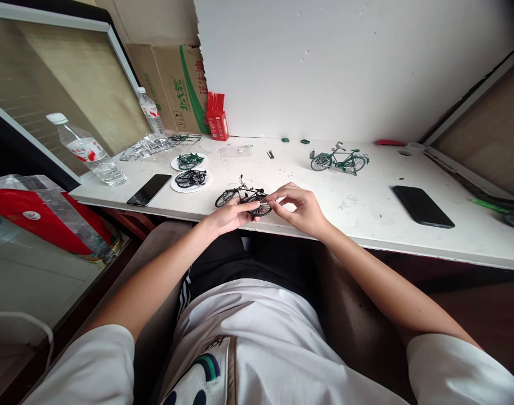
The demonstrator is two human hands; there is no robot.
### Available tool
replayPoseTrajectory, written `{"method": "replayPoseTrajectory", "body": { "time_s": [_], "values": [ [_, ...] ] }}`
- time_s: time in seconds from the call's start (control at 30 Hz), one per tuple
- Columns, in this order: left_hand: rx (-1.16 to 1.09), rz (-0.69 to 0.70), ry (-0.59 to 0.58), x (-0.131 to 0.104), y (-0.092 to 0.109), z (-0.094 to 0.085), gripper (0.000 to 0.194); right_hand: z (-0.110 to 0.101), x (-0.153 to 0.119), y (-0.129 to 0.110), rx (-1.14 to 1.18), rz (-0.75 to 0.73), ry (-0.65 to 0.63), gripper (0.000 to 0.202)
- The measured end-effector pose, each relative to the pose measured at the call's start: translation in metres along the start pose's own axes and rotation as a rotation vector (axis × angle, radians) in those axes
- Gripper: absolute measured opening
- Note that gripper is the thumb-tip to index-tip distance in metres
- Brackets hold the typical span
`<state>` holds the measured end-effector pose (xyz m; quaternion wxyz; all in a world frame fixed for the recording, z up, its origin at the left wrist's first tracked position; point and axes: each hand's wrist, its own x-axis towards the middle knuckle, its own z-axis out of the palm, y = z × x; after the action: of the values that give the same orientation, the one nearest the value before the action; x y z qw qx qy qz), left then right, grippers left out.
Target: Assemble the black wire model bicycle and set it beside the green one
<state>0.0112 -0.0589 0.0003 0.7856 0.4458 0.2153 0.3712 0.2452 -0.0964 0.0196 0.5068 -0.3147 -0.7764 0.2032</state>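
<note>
A small black model bicycle (pixel 225 197) is held at the front edge of the white desk, with its handlebar up and to the left. My left hand (pixel 231 216) is closed around its lower part and rear wheel, the thumb lying across the spokes. From the right, my right hand (pixel 299 208) reaches the back of that wheel with thumb and index finger bent in a pinch. Whether a tiny part sits between those fingertips is too small to tell. A finished-looking green model bicycle (pixel 340 160) stands upright farther back on the right.
Left of my hands are paper plates with black bicycle parts (pixel 191 179) and green parts (pixel 190 161), a phone (pixel 149 189) and water bottles (pixel 88 151). Behind are part frames (pixel 155 147) and a red box (pixel 217 118). Another black phone (pixel 423 206) lies right.
</note>
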Motion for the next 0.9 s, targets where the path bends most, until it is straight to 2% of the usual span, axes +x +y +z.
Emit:
{"method": "replayPoseTrajectory", "body": {
  "time_s": [0.13, 0.23, 0.33, 0.4, 0.57, 0.73, 0.8, 0.9],
  "values": [
    [0.005, 0.014, 0.011, 0.000, 0.000, 0.001, 0.026, 0.001, 0.000, -0.001, -0.026, 0.013, -0.009, 0.023],
    [0.006, 0.029, 0.021, 0.000, 0.000, 0.001, 0.029, -0.004, 0.002, -0.001, -0.038, 0.067, 0.037, 0.029],
    [0.004, 0.043, 0.057, 0.000, 0.001, -0.001, 0.029, -0.019, 0.007, 0.005, -0.079, 0.153, 0.139, 0.039],
    [0.006, 0.048, 0.070, 0.000, 0.002, -0.003, 0.027, -0.033, 0.008, 0.015, -0.186, 0.176, 0.168, 0.038],
    [0.004, 0.059, 0.068, 0.001, 0.003, -0.007, 0.026, -0.058, 0.005, 0.051, -0.668, 0.158, -0.045, 0.031],
    [-0.039, 0.045, 0.092, 0.001, 0.004, -0.006, 0.024, -0.057, 0.002, 0.066, -0.883, 0.270, -0.215, 0.034],
    [-0.059, 0.042, 0.106, 0.001, 0.004, -0.005, 0.024, -0.054, 0.003, 0.065, -0.915, 0.275, -0.232, 0.032],
    [-0.064, 0.039, 0.098, 0.002, 0.004, -0.005, 0.023, -0.050, 0.006, 0.061, -0.892, 0.229, -0.163, 0.028]
  ]
}}
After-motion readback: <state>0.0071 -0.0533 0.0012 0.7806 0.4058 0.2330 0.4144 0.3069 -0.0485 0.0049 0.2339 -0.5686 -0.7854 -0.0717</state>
